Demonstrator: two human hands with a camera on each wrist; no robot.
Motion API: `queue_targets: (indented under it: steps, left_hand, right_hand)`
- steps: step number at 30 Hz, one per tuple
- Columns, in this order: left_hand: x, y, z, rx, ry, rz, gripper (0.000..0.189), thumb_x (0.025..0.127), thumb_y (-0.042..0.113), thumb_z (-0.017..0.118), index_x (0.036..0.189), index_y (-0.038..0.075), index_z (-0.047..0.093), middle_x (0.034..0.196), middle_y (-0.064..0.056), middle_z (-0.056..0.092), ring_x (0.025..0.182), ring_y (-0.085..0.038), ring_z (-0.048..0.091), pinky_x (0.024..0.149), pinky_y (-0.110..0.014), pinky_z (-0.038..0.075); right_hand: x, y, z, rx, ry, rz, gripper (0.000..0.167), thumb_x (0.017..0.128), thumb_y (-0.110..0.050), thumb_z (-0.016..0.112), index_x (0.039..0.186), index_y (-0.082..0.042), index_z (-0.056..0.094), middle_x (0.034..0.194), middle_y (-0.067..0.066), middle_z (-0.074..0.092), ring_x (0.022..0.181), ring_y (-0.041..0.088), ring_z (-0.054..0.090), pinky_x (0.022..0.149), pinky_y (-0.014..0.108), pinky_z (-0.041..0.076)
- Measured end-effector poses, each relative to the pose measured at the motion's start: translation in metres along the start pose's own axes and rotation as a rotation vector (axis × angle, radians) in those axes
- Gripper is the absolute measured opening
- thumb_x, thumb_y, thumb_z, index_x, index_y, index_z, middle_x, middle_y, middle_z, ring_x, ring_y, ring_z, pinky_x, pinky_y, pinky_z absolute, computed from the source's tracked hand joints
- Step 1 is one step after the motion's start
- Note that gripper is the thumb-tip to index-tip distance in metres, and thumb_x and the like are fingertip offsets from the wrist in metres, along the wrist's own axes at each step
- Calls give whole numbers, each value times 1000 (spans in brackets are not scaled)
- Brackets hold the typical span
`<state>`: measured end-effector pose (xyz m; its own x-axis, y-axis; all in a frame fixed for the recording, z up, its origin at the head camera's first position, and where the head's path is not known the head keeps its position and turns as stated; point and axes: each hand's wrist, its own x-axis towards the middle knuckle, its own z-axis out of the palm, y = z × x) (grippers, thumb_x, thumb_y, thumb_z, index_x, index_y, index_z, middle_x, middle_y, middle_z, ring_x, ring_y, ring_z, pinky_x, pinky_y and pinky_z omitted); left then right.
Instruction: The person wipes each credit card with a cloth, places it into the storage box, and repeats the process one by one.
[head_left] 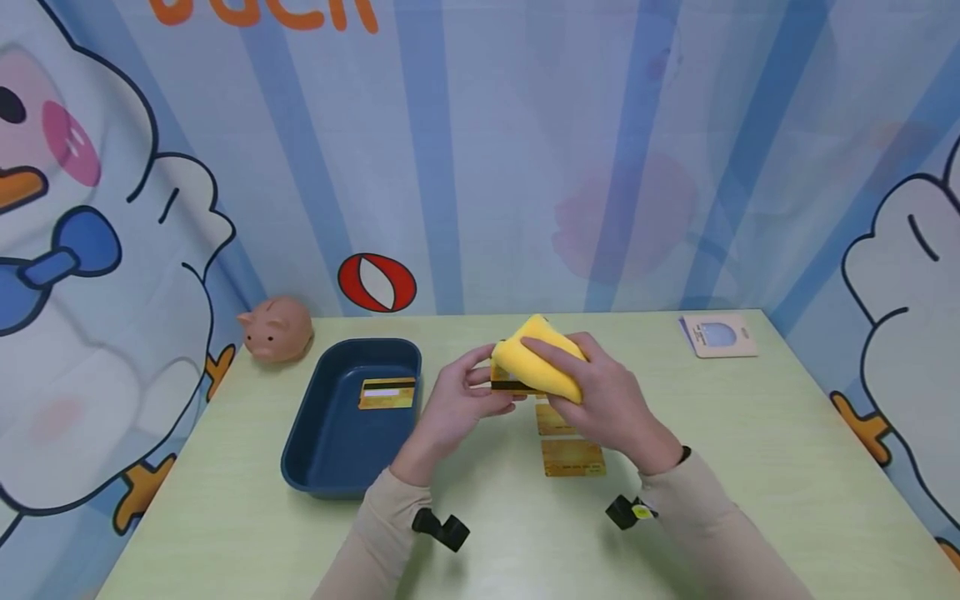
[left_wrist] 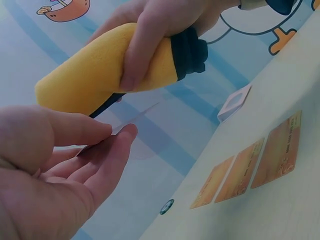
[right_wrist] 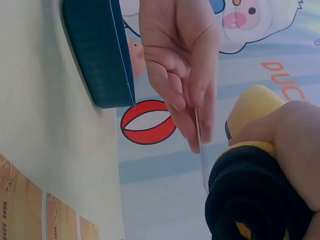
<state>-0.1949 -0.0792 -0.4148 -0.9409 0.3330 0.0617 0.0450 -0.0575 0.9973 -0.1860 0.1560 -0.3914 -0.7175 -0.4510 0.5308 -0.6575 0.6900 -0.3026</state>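
Observation:
My left hand point(head_left: 459, 398) pinches a gold bank card point(head_left: 504, 386) with a dark stripe between thumb and fingers, above the table. The left wrist view shows this card nearly edge-on. My right hand point(head_left: 611, 400) grips a folded yellow cloth point(head_left: 536, 354) with a dark underside, its rolled dark end showing in the right wrist view. The cloth overlaps the upper part of the held card in the head view. Below the hands, three gold cards point(left_wrist: 277, 150) lie in a row on the table, partly hidden by the right hand in the head view.
Left of the hands stands a dark blue tray point(head_left: 318, 446) with one gold card point(head_left: 387, 393) inside. A pink piggy bank point(head_left: 277, 331) sits at the back left corner. At the back right lies a pale flat packet point(head_left: 720, 335). A patterned curtain point(head_left: 495, 167) hangs behind the table.

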Motion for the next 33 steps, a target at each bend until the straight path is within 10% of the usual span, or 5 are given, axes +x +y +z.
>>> queue_targets:
  steps: [12, 33]
  left_hand:
    - [0, 2, 7, 23, -10, 40, 66, 95, -5, 72, 155, 9, 48, 140, -18, 62, 116, -33, 71, 94, -40, 61]
    - [-1, 3, 9, 67, 35, 80, 63, 94, -3, 74, 152, 10, 54, 138, -16, 60, 113, -31, 69, 92, -38, 62]
  right_hand:
    - [4, -9, 6, -118, -121, -38, 75, 86, -10, 78, 153, -32, 56, 128, 16, 58, 64, 15, 51, 52, 29, 47]
    - [3, -16, 12, -178, -156, 12, 74, 90, -25, 81, 157, -36, 50, 134, 21, 54, 82, 27, 62, 54, 39, 56]
